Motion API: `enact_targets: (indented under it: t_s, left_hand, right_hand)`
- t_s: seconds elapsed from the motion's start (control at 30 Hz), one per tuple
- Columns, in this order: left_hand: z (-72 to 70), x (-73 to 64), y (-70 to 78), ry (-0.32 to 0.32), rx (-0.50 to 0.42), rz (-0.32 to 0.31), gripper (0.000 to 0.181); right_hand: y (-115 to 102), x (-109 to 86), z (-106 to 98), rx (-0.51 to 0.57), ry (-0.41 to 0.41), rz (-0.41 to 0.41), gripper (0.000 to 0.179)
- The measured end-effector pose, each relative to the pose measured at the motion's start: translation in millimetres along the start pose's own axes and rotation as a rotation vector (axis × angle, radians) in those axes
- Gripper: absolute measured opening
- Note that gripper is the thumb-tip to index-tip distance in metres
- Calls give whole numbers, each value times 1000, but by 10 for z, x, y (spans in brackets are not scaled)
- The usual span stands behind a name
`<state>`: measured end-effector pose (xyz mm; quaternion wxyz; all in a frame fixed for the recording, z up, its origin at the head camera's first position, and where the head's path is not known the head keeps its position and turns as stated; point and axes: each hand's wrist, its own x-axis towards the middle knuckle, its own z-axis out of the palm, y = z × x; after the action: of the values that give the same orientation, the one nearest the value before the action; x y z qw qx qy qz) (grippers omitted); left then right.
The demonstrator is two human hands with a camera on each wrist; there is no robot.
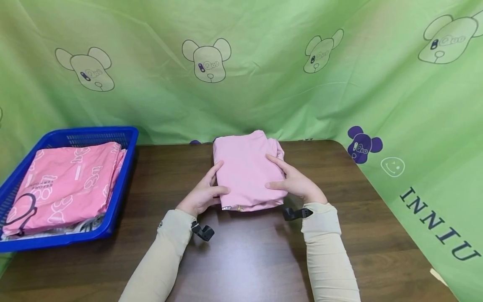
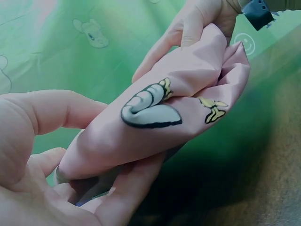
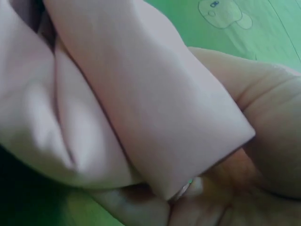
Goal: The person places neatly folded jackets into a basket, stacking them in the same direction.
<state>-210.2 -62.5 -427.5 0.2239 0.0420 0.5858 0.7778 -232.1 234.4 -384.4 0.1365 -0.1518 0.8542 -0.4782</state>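
Observation:
A folded pink cloth (image 1: pixel 247 167) is held between both hands over the far middle of the table. My left hand (image 1: pixel 201 195) grips its left side, thumb on top and fingers underneath, as the left wrist view shows. At the opposite side, my right hand (image 1: pixel 298 182) holds the cloth with thumb and fingers on its upper face; other fingers reach below it in the right wrist view. Grey-white and yellow printed figures mark the cloth's near folded edge (image 2: pixel 150 106). Its layers bunch loosely toward the right. The underside is mostly hidden.
At the left stands a blue plastic basket (image 1: pixel 128 167) holding a folded pink printed cloth (image 1: pixel 71 180) over a grey-white one. The brown wooden table (image 1: pixel 234 260) meets a green printed curtain (image 1: pixel 264 100) at the back and right. Black wrist mounts (image 1: pixel 202 231) hang below both wrists.

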Motion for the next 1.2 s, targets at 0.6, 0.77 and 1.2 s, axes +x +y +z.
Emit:
enact_targets:
  t_s: [0.6,0.77,1.2]
  left_hand:
    - [5,-63,99,32,-75,71,100]
    - [-27,-82,140,21,-86,81,102]
    - [-99,-142,251,-1,-90,123,103]
  right_hand:
    - [-125,56,176,10,77,-12,95]
    - [-147,83,211,16,86,-24,94]
    - [-247,97,283,3,119,-81,94]
